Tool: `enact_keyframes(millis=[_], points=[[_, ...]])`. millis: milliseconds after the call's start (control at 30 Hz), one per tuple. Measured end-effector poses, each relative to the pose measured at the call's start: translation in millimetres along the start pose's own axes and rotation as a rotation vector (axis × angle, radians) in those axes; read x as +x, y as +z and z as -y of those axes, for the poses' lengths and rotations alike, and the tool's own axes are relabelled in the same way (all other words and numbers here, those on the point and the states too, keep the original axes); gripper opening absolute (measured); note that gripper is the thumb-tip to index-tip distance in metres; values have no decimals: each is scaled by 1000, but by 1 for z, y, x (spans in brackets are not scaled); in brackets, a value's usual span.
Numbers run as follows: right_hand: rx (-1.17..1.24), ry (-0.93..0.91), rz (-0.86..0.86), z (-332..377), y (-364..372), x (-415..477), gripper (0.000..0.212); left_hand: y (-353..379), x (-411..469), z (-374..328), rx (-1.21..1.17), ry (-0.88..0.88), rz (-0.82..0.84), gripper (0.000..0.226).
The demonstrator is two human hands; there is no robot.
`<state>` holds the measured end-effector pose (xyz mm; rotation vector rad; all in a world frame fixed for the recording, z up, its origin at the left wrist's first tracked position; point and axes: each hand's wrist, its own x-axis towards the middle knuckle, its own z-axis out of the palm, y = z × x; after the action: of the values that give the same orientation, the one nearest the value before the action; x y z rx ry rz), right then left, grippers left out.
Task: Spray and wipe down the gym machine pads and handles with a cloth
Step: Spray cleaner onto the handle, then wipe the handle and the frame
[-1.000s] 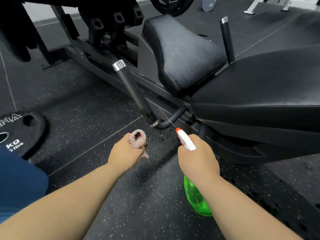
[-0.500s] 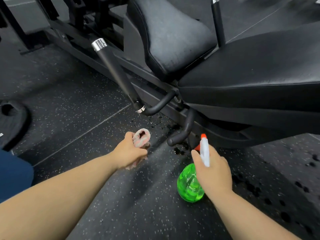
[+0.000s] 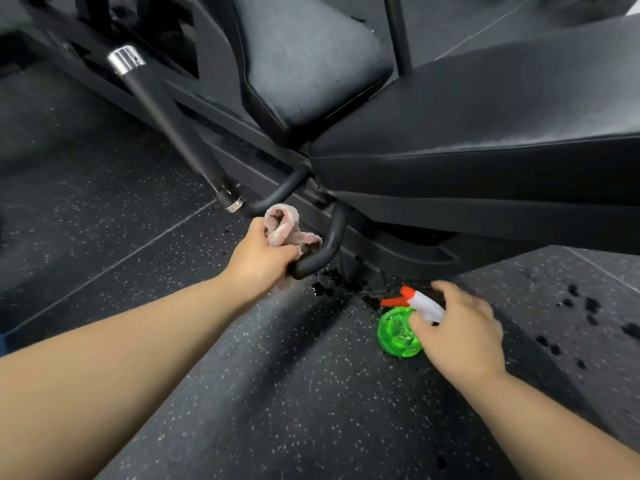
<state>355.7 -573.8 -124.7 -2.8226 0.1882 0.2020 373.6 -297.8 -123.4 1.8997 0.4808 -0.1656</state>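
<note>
From the head camera, the left hand (image 3: 258, 252) reaches forward to the short curved handle (image 3: 327, 242) that hooks down under the machine. Its fingers are curled tight, and the pink cloth (image 3: 282, 225) is bunched in the grip and pressed against the end of that handle. A loop of cloth sticks up above the thumb and a fold lies over the bar. The right hand (image 3: 459, 332) is lower and to the right, well apart from the left and close to the floor (image 3: 277, 410). It holds the spray bottle (image 3: 398, 332) by the white head, with the thumb against the neck and the fingers loosely bent over the top. The bottle's green body points toward the camera and its orange nozzle points left toward the machine base. Whether the bottle rests on the floor I cannot tell. Dark wet spots (image 3: 325, 287) lie on the speckled rubber between the two hands, and more lie off to the right. Above the left hand a long handle (image 3: 166, 123) with a chrome cap slants up to the left. The seat pad (image 3: 304, 57) and the large pad (image 3: 485, 126) lie beyond both hands, and neither hand touches them.
</note>
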Motion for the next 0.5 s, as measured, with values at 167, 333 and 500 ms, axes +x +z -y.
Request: enact_keyframes(millis=[167,333,500], points=[[867,-22,107,73,-15,-14,17,12,-23,-27,375,526,-223,14],[1626,192,641,116,5,12,30,14,-38,-26,184,405,120,42],[1386,378,39,131,35,54,27,-21,-14,7,71,72,-4,43]])
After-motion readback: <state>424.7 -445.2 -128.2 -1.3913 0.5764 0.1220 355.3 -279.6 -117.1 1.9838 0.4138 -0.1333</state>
